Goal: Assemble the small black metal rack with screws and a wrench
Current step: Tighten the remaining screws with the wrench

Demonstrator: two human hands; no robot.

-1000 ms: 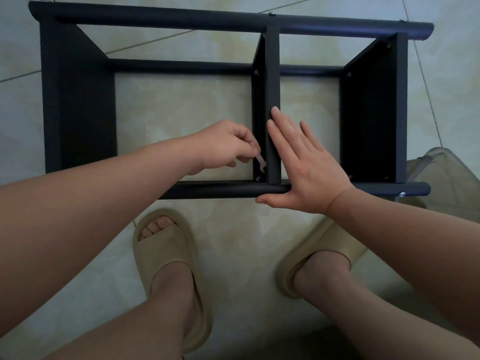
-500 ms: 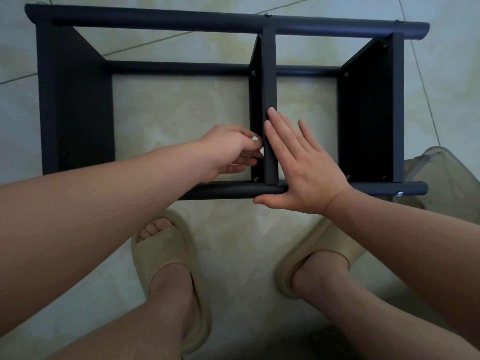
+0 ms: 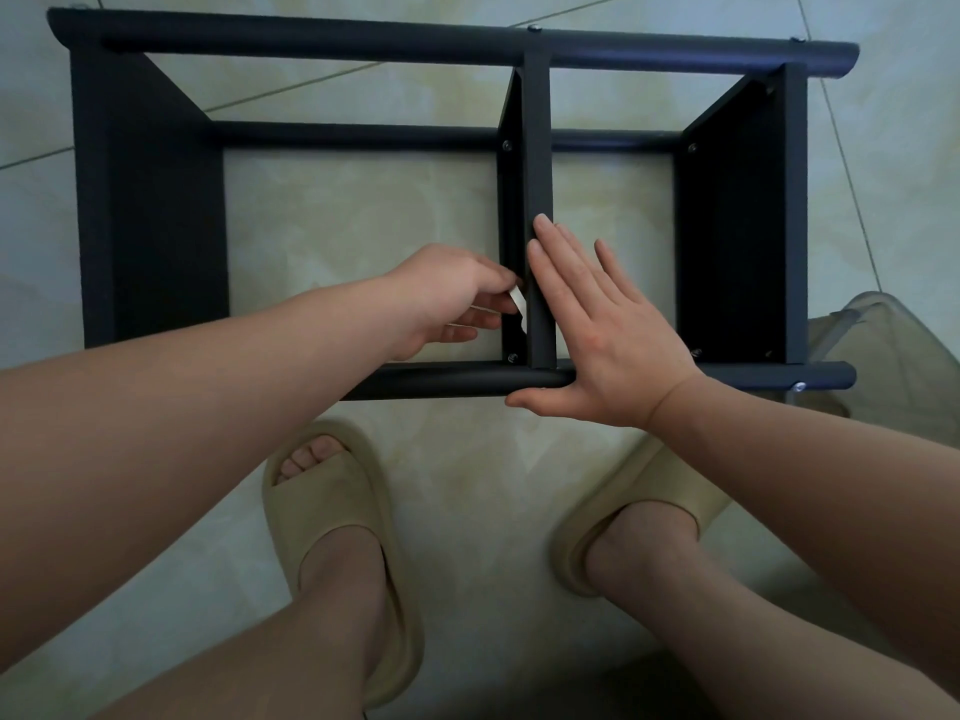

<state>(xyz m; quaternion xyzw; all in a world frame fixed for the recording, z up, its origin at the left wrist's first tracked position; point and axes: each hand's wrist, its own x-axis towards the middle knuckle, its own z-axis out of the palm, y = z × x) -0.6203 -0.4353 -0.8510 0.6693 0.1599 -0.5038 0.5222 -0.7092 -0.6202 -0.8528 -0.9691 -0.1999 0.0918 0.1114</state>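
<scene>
Looking straight down on the black metal rack (image 3: 150,200), lying on the tiled floor (image 3: 363,210), long axis running left to right across the view, open face up. Two long round bars, far bar (image 3: 311,44) and near bar (image 3: 441,379), joined by a solid left panel, a centre divider (image 3: 537,148) and a right panel (image 3: 737,226), all three pointing away from the feet.

Left hand (image 3: 447,298) reaching into the wide left bay, fingers curled, pinching a small silver wrench (image 3: 518,309) between thumb and forefinger. Wrench tilted, lower end aimed down at the screw (image 3: 512,357) in the divider's near corner, just short of it. Tight in there: divider on one side, near bar just below. Plenty of open room leftward in the bay.

Right hand (image 3: 597,335) spread flat, fingers straight, gripping nothing, pressed against the divider's right edge, thumb along the near bar.

Beige slippers (image 3: 332,501) just behind the near bar. Clear plastic tub (image 3: 883,345) close by the rack's right end.
</scene>
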